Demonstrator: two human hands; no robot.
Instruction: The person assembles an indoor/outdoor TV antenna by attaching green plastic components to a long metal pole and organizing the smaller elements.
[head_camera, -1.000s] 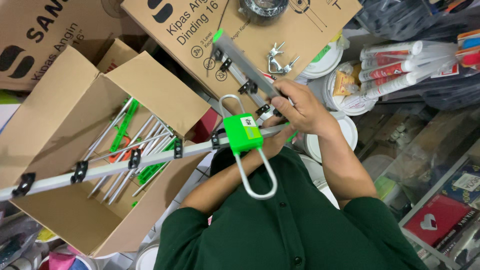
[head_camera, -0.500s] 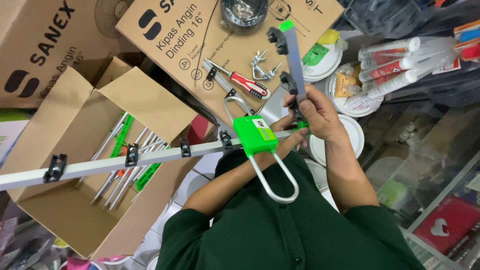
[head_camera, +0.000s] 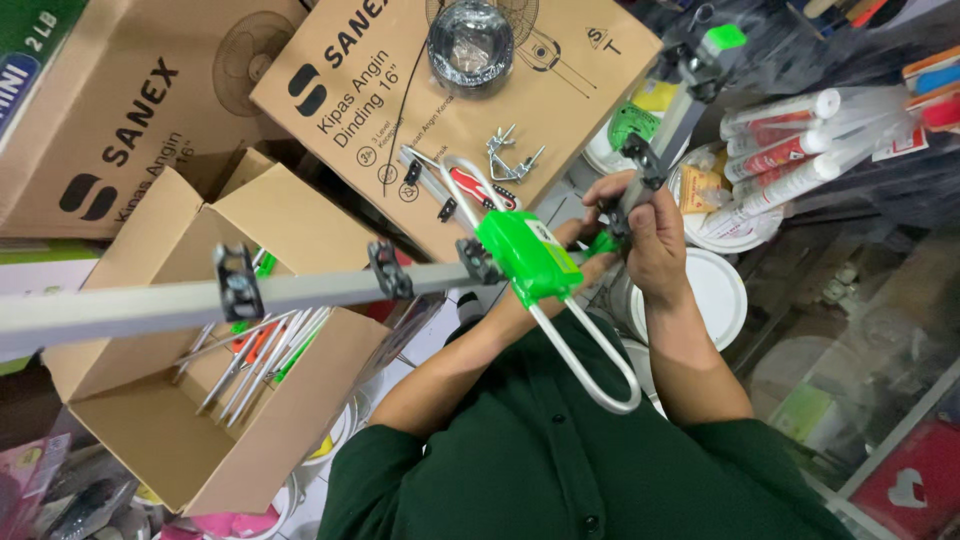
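This looks like a crowded hardware or electrical goods shop. Large cardboard fan cartons (head_camera: 430, 110) lie stacked flat, tubes of sealant (head_camera: 800, 150) sit bundled in clear bags, white plastic tubs (head_camera: 715, 295) crowd the floor, and an open cardboard box (head_camera: 200, 400) holds loose metal rods (head_camera: 255, 365).

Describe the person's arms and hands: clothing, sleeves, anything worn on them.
Both arms come out of a dark green buttoned shirt whose sleeves are pushed or rolled up near the elbows, leaving the forearms bare. The left hand and right hand are bare: no gloves. No watch, bracelet or ring shows on the visible parts; the left hand's fingers are mostly hidden, so rings there cannot be ruled out.
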